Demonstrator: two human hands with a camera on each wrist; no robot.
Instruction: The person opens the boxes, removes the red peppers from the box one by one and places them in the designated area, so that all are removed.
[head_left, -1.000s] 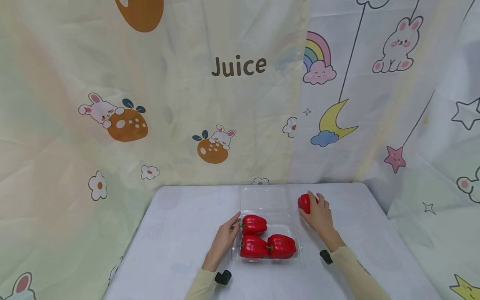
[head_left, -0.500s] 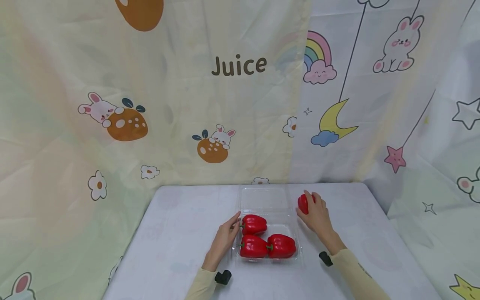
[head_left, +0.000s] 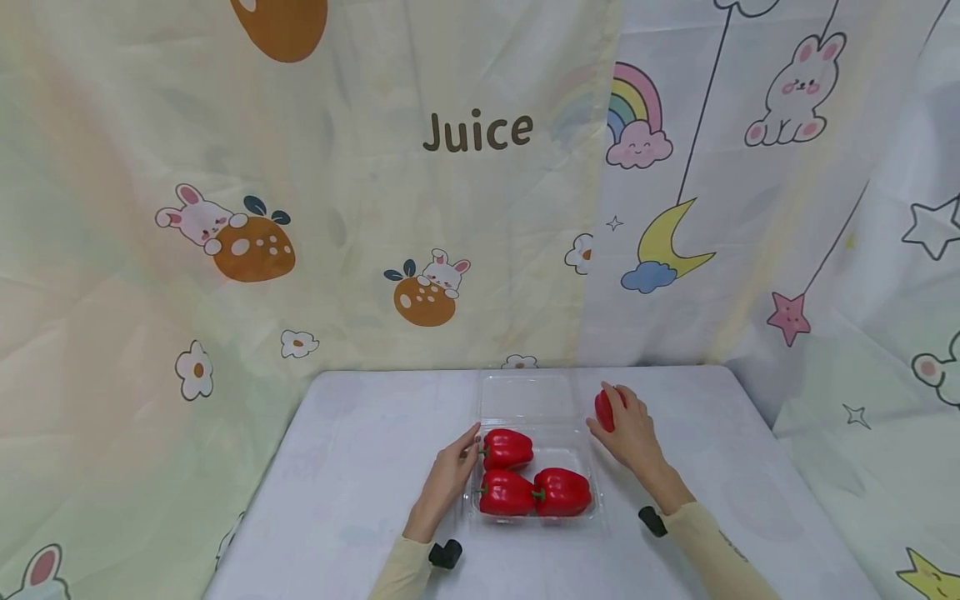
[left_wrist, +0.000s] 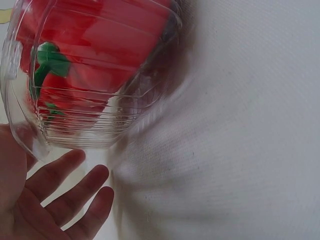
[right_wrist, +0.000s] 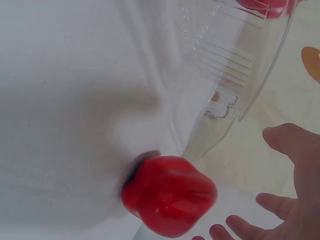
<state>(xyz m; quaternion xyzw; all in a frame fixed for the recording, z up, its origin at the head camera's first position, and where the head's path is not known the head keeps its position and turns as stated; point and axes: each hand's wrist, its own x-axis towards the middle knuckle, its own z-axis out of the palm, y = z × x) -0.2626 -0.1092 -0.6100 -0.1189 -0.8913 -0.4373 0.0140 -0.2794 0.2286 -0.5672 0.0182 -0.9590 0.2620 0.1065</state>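
A clear plastic clamshell container (head_left: 576,458) lies open on the table, holding three red bell peppers, one at the back left (head_left: 507,449) and two in front (head_left: 507,493). My left hand (head_left: 446,477) rests by its left rim. In the left wrist view the fingers (left_wrist: 75,197) are spread and a fingertip lies behind the clear rim; whether it presses there I cannot tell. Right of the container a loose bell pepper (right_wrist: 170,196) sits on the table. Beside it my right hand (head_left: 633,436) has its fingers (right_wrist: 277,205) spread, apart from the pepper in the right wrist view.
The container's raised clear lid (head_left: 528,397) lies toward the back of the white-covered table (head_left: 360,467). Printed cloth (head_left: 480,208) hangs behind the table and along its sides. Dark camera mounts sit at both wrists.
My right hand has shifted slightly left across the front of the loose bell pepper, which has stayed nearly in place. The left hand and container have not moved.
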